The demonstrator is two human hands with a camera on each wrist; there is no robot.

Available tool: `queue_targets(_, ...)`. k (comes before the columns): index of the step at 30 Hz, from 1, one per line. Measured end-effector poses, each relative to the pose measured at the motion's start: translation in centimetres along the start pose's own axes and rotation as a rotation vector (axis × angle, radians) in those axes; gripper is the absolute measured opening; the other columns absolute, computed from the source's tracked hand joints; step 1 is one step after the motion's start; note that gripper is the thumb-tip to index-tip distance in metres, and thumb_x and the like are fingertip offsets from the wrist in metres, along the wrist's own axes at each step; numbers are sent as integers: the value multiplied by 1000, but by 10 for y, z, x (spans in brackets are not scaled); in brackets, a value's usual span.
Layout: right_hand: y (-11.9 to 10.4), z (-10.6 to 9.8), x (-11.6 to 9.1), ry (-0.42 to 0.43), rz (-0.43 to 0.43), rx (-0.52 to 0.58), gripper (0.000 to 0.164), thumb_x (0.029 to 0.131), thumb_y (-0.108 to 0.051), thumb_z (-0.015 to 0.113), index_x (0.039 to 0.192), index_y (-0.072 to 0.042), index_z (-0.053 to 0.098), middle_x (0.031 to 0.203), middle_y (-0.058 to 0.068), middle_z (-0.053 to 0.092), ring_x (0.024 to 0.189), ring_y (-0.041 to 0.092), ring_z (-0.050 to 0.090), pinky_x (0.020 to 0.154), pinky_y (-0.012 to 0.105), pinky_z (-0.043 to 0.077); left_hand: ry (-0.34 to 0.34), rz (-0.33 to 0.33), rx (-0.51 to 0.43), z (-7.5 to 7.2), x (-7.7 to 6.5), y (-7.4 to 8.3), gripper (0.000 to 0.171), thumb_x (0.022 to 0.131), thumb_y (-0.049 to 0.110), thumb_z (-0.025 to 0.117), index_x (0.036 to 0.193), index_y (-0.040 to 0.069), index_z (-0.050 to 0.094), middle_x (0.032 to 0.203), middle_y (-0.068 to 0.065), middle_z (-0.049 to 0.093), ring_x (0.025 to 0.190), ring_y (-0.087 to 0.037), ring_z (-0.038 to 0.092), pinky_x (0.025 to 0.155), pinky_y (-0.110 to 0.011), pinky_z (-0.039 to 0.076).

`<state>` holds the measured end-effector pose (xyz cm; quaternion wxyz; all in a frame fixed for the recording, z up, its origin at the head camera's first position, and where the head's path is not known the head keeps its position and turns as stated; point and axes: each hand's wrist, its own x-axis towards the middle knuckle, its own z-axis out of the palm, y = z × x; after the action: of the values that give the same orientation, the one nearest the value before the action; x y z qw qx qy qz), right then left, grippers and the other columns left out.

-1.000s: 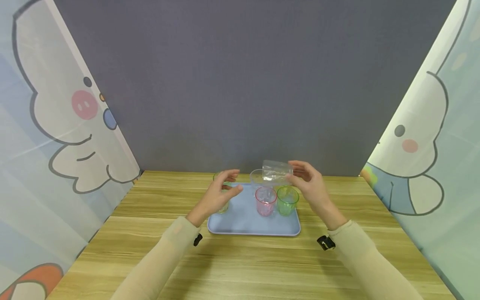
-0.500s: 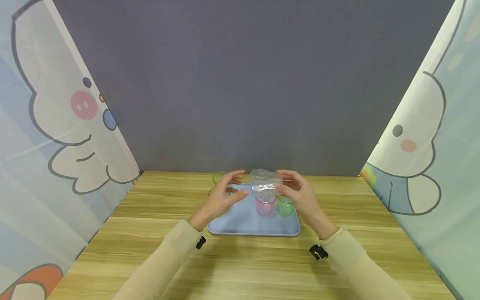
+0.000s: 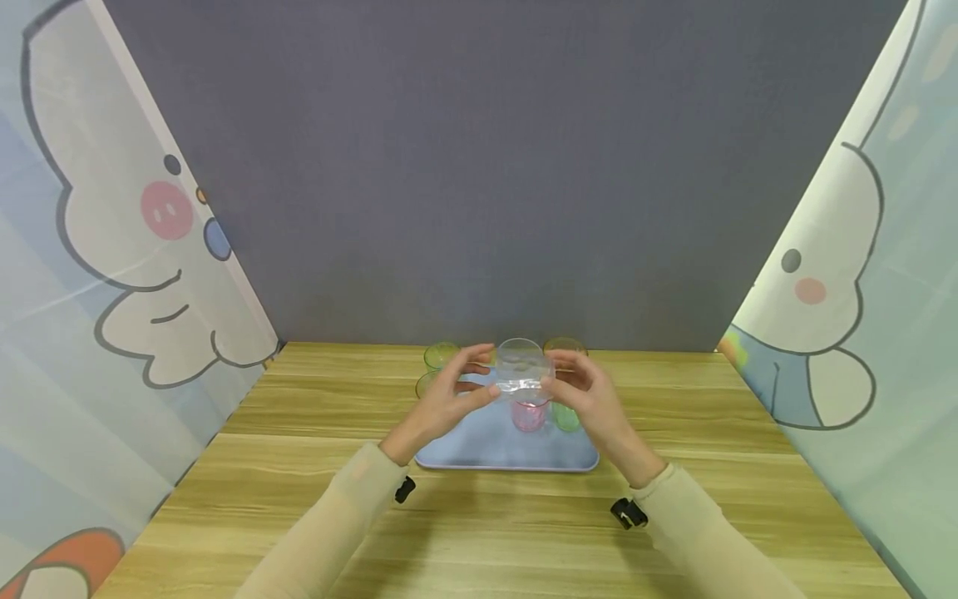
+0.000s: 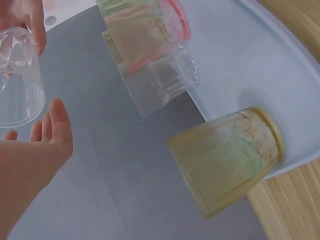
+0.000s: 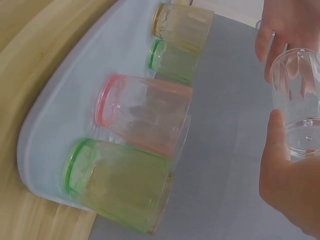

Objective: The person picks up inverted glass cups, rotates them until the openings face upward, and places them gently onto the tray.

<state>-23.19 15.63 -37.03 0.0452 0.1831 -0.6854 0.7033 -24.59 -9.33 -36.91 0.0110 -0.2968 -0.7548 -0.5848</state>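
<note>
A clear plastic cup (image 3: 520,363) is held above the tray by my right hand (image 3: 591,399), thumb and fingers gripping its bottom end. The cup lies tilted, its open rim toward my left hand (image 3: 447,405). That hand's fingers are spread, the fingertips close to the rim; in the left wrist view a gap shows between fingers and cup (image 4: 21,97). Below it, a pink cup (image 3: 529,417) and a green cup (image 3: 566,418) stand on the blue tray (image 3: 494,453). Behind the pink one stands another clear cup (image 4: 172,75).
At the tray's left side are a yellowish cup (image 4: 227,162), partly hidden by my left hand in the head view, and a green cup (image 3: 440,355) farther back. An amber-rimmed cup (image 3: 565,343) stands at the back right. A grey panel (image 3: 479,166) rises behind the wooden table (image 3: 494,532).
My right hand has brought the clear cup leftward and lower, over the pink cup, its rim turning toward my left hand. The left hand has shifted slightly right, nearing the cup.
</note>
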Motion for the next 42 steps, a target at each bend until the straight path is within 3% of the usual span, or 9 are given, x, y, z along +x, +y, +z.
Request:
queue_targets(11, 5, 5, -2, -23, -9, 31, 44, 92, 2, 66, 133, 11, 53, 121, 21, 59, 102, 16, 65, 84, 33, 58, -20, -57, -53, 1, -2, 0, 64, 97, 19, 69, 153, 6, 39, 141, -18, 46, 128, -35, 51, 106, -46, 45)
queue_targets(18, 7, 6, -2, -40, 9, 54, 45, 92, 1, 66, 134, 11, 52, 124, 28, 55, 99, 16, 65, 84, 34, 59, -12, -65, -61, 1, -2, -4, 63, 95, 16, 70, 151, 8, 42, 139, -18, 46, 126, -34, 52, 104, -48, 46)
queue_targets(26, 4, 5, -2, -109, 16, 28, 44, 95, -1, 65, 135, 11, 50, 125, 26, 55, 104, 19, 63, 87, 33, 57, 60, 5, -74, 1, -1, -9, 57, 90, 9, 73, 142, 3, 51, 126, -16, 53, 113, -30, 55, 92, -43, 53)
queue_targets(30, 2, 4, -2, -123, 13, 11, 45, 96, -2, 64, 136, 10, 50, 127, 26, 55, 110, 20, 61, 89, 32, 56, 69, 44, -83, -1, 0, -7, 55, 89, 10, 73, 140, 1, 52, 121, -17, 54, 110, -36, 54, 90, -45, 53)
queue_targets(33, 0, 3, -3, -130, 8, -11, 45, 96, -3, 64, 137, 9, 50, 128, 25, 55, 113, 21, 59, 89, 30, 55, 69, 55, -69, -2, 1, -5, 54, 89, 11, 74, 139, 4, 54, 121, -17, 55, 109, -40, 54, 88, -42, 54)
queue_targets(38, -1, 0, -4, -131, -16, -38, 45, 95, -2, 67, 136, 9, 52, 125, 20, 59, 112, 20, 59, 89, 31, 56, 75, 63, -21, -4, 1, -1, 55, 87, 9, 76, 137, 2, 55, 120, -16, 57, 106, -31, 56, 84, -37, 55)
queue_targets(42, -1, -2, -5, -110, -40, -70, 40, 92, 1, 69, 129, 10, 57, 119, 21, 62, 108, 18, 62, 89, 29, 56, 95, 51, 16, -7, 2, 2, 56, 85, 6, 77, 136, 1, 54, 120, -20, 56, 106, -33, 55, 84, -36, 54)
